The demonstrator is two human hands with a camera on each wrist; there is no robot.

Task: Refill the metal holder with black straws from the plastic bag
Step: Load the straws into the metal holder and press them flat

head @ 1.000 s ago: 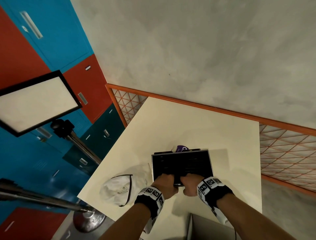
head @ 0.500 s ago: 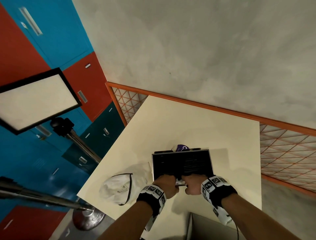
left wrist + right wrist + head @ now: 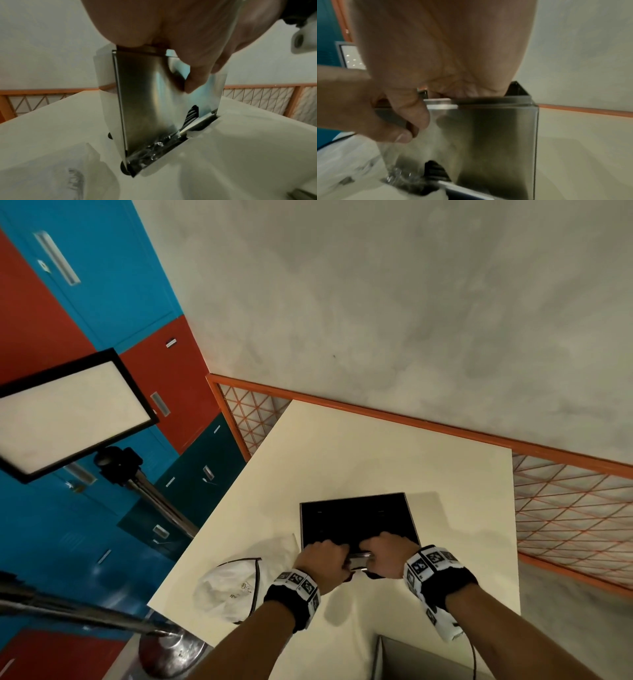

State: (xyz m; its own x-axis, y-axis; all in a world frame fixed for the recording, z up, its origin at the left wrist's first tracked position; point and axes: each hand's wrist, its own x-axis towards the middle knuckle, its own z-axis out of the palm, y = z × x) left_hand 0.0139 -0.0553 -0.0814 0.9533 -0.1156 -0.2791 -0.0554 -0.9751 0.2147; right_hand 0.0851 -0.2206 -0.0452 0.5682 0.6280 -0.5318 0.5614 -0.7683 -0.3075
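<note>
Both hands grip holder's near top edge: left hand (image 3: 323, 559) and right hand (image 3: 387, 556) side by side, fingers curled over rim. Holder (image 3: 356, 518) upright on table (image 3: 342, 446), straws (image 3: 192, 115) visible at bottom slot. Bag (image 3: 229, 587) left of holder.

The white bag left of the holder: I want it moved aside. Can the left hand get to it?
Probably yes: the white bag lies beside the left hand with nothing between, though that hand grips the metal holder.

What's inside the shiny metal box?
Black straws show through a cutout low in the metal holder. Both hands cover its top edge, so how full it is stays hidden.
</note>
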